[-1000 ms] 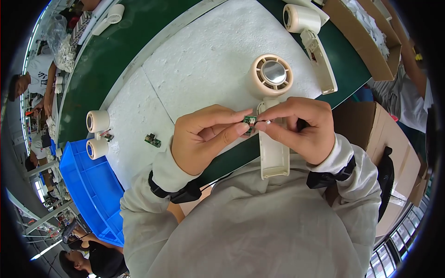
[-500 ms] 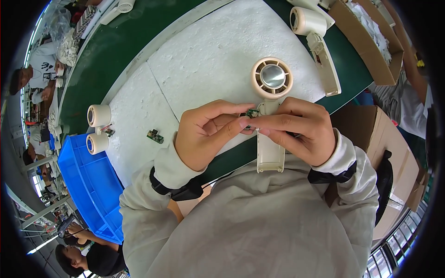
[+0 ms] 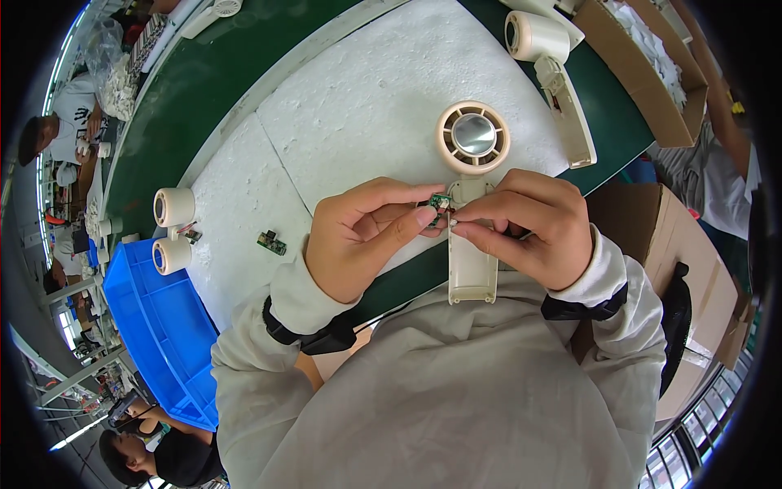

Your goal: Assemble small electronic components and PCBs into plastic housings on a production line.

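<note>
A cream hand-held fan shell, with a round head and a long open handle, lies under my hands on the white foam sheet. My left hand pinches a small green circuit board at the top of the handle. My right hand grips the handle and touches the same board with its fingertips. A second green circuit board lies loose on the foam to the left.
Another cream fan shell lies at the far right of the foam. Two cream fan heads stand at the left edge above a blue plastic bin. Brown cardboard boxes sit at the right. Other people sit along the green bench.
The fan shell and both my hands have shifted slightly up and right in view; my fingers stay on the small board at the handle's top.
</note>
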The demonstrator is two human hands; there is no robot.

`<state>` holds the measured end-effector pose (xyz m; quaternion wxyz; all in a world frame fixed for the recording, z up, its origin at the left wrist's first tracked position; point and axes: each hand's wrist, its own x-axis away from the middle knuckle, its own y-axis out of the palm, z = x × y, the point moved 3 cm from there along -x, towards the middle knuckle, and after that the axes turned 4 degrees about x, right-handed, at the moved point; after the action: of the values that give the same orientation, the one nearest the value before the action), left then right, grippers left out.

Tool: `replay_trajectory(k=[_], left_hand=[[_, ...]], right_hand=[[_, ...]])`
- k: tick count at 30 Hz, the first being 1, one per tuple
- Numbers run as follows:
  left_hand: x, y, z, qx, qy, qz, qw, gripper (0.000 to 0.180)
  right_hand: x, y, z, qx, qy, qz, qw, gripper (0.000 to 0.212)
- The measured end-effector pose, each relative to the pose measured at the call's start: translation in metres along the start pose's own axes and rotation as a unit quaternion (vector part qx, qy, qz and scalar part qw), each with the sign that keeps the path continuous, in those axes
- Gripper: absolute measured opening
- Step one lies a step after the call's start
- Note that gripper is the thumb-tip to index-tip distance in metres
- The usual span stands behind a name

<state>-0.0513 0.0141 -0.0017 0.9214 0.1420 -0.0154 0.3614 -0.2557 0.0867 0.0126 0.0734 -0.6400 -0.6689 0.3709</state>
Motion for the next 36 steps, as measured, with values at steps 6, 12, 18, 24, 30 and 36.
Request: replay_trajectory(k=[6, 12, 18, 24, 30, 36], left_hand=[[0.001, 0.002, 0.000, 0.008, 0.021, -0.005, 1.000, 0.028], [0.002, 0.004, 0.001, -0.004, 0.040, -0.011, 0.999, 0.029], [0.003, 0.005, 0.006, -0.171, 0.112, 0.009, 0.979, 0.029], [0.005, 0.009, 0.014, -0.293, 0.178, -0.002, 0.939, 0.031], [0.005, 0.013, 0.018, -0.348, 0.201, 0.008, 0.916, 0.032], [0.014, 0.026, 0.014, -0.402, 0.232, 0.063, 0.884, 0.034]], right_hand=[[0.002, 0.002, 0.002, 0.066, -0.035, 0.054, 0.996, 0.023], [0.000, 0.004, -0.001, 0.111, -0.078, 0.072, 0.988, 0.023], [-0.001, 0.005, -0.001, 0.053, -0.049, 0.056, 0.996, 0.019], [-0.003, -0.001, -0.001, -0.007, -0.004, 0.019, 1.000, 0.016], [0.001, 0.002, -0.001, -0.016, -0.010, 0.052, 0.998, 0.015], [0.009, 0.014, -0.016, -0.069, 0.110, 0.095, 0.987, 0.012]])
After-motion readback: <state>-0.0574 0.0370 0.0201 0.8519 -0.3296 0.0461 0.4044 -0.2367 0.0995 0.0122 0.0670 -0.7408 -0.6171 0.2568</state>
